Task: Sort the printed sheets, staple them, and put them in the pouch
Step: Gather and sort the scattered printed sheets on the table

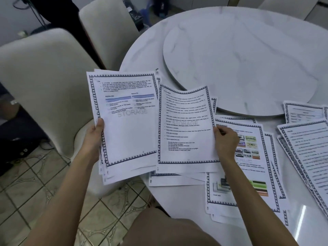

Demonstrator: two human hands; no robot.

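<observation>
Printed sheets (248, 157): sorting step, stapling not begun by the look; lay in piles along table (177, 201) edge. Gripped a stack (127, 130) in left hand (94, 137), pinched one page (186, 125) by its edge with right hand (226, 142). Probably called for matching that page to its pile next.

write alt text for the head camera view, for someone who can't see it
A person's left hand holds a stack of printed sheets off a round white table, while the right hand pinches a single sheet by its right edge. More bordered sheets lie in piles on the table.
</observation>
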